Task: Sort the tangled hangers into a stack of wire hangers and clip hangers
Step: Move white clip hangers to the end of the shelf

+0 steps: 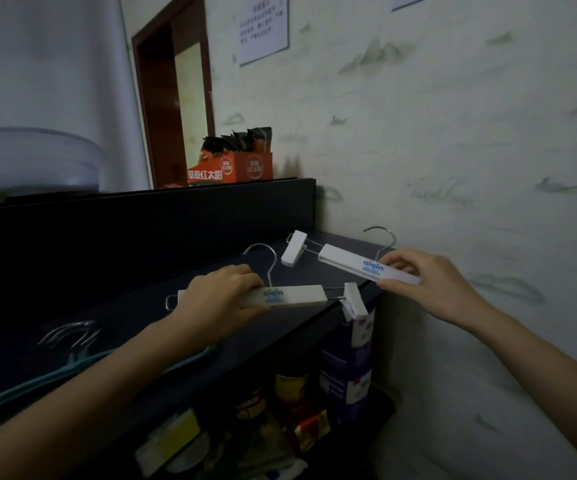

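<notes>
Two white clip hangers with blue lettering lie on a dark shelf top [148, 306]. My left hand [218, 299] grips the bar of the near clip hanger [297, 295], whose right clip hangs over the shelf edge. My right hand [429, 278] pinches the right end of the far clip hanger [349, 260], next to the wall; its left clip rests on the shelf. At the lower left lies a stack of teal wire hangers [55, 372] with silver hooks, partly hidden by my left forearm.
A patterned wall [470, 150] runs close along the right. A dark back panel [141, 223] rises behind the shelf top, with an orange box of packets [235, 168] above it. Lower shelves hold cans, boxes and packets [346, 368].
</notes>
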### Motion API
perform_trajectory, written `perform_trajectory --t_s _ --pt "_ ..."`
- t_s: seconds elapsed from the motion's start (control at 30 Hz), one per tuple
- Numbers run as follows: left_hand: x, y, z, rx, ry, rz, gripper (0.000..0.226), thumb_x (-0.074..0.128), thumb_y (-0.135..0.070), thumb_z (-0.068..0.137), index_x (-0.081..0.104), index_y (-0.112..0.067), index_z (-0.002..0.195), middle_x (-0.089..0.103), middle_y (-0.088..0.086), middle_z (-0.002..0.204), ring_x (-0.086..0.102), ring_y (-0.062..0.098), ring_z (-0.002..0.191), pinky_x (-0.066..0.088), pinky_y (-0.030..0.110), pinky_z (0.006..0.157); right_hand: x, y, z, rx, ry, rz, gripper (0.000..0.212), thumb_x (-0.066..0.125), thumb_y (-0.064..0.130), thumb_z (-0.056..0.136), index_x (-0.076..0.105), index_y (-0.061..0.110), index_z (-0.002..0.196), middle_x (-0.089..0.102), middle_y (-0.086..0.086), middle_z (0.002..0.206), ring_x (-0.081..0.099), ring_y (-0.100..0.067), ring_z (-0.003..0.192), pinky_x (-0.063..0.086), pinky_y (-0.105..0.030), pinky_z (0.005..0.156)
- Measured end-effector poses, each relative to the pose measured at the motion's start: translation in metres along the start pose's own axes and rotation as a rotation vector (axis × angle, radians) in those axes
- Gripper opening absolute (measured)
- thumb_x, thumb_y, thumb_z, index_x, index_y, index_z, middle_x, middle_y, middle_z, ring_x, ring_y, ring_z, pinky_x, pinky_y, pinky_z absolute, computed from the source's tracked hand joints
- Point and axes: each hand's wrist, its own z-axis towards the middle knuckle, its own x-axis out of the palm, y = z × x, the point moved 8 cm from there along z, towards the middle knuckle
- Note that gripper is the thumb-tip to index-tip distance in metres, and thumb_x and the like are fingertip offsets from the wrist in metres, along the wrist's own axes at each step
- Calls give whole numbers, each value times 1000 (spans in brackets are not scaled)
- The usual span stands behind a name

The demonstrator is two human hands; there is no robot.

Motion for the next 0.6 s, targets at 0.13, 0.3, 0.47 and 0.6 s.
perform_trajectory --t_s 0.13,0.3,0.47,0.6 --pt "23 8 54 -35 8 32 38 49 -52 86 57 -27 113 54 -8 112 53 14 104 39 30 68 6 -32 47 8 17 15 24 74 28 75 61 31 95 63 13 88 61 -12 81 47 -27 72" --pt "58 15 108 -70 63 30 38 49 -51 86 57 -26 114 54 -7 112 53 13 100 41 29 68 21 -66 95 -9 39 36 23 73 28 76 60 32 94 61 17 87 59 -8 79 46 -25 71" --pt "95 20 148 -126 133 27 37 50 -50 86 56 -23 110 54 -6 111 53 14 98 41 28 70 33 -95 134 -54 97 6 22 72 31 76 58 35 92 64 11 92 61 -12 84 47 -27 74" --pt "124 27 177 -201 167 7 37 50 -51 85 56 -22 108 54 -6 112 53 14 99 40 29 72 44 -122 169 -91 170 -18 21 71 32 77 60 33 95 65 11 95 61 -11 88 50 -30 78"
